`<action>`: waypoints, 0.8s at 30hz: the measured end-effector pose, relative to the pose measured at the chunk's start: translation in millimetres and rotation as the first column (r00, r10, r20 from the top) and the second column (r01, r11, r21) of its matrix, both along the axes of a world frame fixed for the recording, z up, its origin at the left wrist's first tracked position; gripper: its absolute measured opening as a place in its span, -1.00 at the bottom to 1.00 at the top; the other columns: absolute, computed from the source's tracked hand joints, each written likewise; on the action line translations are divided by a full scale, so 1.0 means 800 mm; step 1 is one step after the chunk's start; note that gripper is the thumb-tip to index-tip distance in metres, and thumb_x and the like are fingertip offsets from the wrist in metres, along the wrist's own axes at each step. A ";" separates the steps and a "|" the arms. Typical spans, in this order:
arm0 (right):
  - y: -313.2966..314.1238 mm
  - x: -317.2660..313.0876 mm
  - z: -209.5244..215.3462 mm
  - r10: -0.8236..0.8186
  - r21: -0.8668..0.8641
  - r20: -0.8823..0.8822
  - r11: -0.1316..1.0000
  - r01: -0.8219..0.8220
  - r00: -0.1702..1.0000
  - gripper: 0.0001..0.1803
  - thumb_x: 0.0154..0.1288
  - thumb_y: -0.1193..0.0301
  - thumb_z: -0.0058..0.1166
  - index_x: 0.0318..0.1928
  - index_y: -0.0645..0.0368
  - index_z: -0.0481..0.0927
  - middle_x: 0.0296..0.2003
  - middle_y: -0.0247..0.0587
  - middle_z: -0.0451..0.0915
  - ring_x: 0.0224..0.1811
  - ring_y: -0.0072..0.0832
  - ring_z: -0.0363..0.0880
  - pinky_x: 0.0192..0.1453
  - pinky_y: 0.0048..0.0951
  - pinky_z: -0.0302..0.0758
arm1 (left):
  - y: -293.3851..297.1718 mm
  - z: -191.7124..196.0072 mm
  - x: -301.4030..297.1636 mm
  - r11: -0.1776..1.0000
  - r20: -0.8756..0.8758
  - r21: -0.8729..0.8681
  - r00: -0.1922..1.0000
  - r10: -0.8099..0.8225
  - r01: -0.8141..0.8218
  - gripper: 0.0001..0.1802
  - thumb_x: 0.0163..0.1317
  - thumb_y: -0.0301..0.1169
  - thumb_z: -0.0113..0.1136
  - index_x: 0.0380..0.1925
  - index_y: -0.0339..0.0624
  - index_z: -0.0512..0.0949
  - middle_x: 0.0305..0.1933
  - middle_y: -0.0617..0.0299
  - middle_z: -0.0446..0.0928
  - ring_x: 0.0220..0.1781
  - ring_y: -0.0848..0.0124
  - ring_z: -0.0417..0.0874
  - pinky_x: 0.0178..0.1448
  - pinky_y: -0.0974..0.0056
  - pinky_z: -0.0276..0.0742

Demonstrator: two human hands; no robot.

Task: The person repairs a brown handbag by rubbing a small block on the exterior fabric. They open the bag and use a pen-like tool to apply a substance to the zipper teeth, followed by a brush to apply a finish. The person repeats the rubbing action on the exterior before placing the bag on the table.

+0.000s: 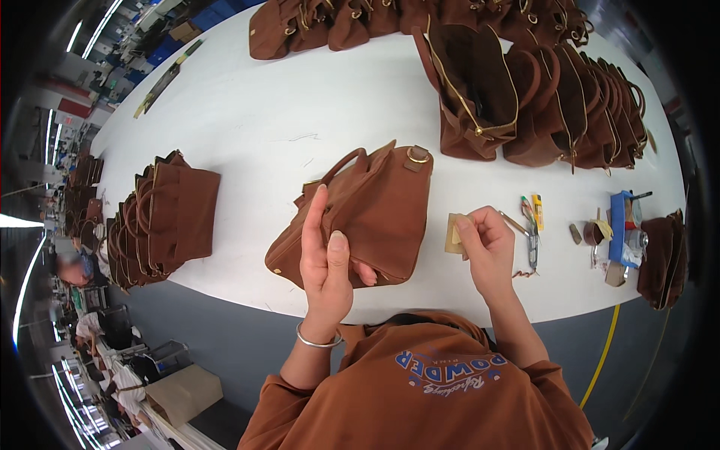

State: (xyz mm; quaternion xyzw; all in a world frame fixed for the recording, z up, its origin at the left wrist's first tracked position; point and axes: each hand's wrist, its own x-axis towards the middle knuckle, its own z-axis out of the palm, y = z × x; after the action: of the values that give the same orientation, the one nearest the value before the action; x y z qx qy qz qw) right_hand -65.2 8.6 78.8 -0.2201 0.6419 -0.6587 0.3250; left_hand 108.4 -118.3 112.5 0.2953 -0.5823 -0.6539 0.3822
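Note:
A brown handbag (386, 217) leans tilted on the white table in front of me, its handle to the upper left and a gold ring on a side tab. My left hand (328, 262) is at the bag's near side, index finger and thumb stretched up and apart; other fingertips show curled beside the bag's lower part. Whether they press on it is hard to see. To the right of the bag, my right hand (487, 240) pinches a small tan square piece (453, 234) between thumb and fingers, just above the table.
Brown handbags stand in rows at left (187, 214), far right (469, 112) and along the back (345, 22). Right of my right hand lie a yellow tube (537, 211), pen-like tools and a blue holder (619, 225). More brown pieces (661, 259) sit at the right edge.

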 end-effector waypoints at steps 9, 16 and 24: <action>-0.018 0.006 0.107 0.007 -0.313 -0.109 0.949 -0.041 0.994 -0.86 0.45 0.44 0.09 -0.23 0.24 0.45 -0.43 -0.42 0.52 -0.45 -0.82 0.37 -0.39 -0.73 0.33 | -0.035 0.045 0.003 0.928 -0.206 0.185 0.936 -0.285 0.323 -0.37 0.45 -0.44 0.01 0.44 -0.38 0.07 -0.10 0.15 0.57 -0.67 0.65 0.48 -0.56 0.55 0.49; -0.058 0.013 0.098 0.229 -0.220 -0.211 0.936 -0.274 0.950 -0.88 0.44 0.44 0.09 -0.20 0.24 0.47 -0.39 -0.46 0.52 -0.38 -0.84 0.41 -0.33 -0.72 0.36 | -0.043 0.044 -0.001 0.913 -0.183 0.164 0.921 -0.343 0.373 -0.32 0.38 -0.52 0.09 0.44 -0.39 0.08 -0.16 0.15 0.62 -0.68 0.61 0.54 -0.56 0.54 0.50; -0.093 0.019 0.123 0.219 -0.099 -0.693 0.915 -0.392 0.687 -0.89 0.35 0.48 0.16 -0.21 0.25 0.53 -0.42 -0.29 0.53 -0.44 -0.54 0.51 -0.37 -0.52 0.44 | -0.039 0.052 0.004 0.905 -0.232 0.268 0.934 -0.273 0.331 -0.32 0.25 -0.58 0.09 0.39 -0.45 0.18 0.18 -0.10 0.51 -0.56 0.66 0.60 -0.61 0.59 0.54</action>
State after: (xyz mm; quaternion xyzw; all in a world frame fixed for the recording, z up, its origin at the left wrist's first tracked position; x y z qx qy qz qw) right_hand -50.1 -65.6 177.2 -0.5832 0.5846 -0.5437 0.1498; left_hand 111.9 -149.6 153.9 0.1927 -0.4752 -0.8117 0.2797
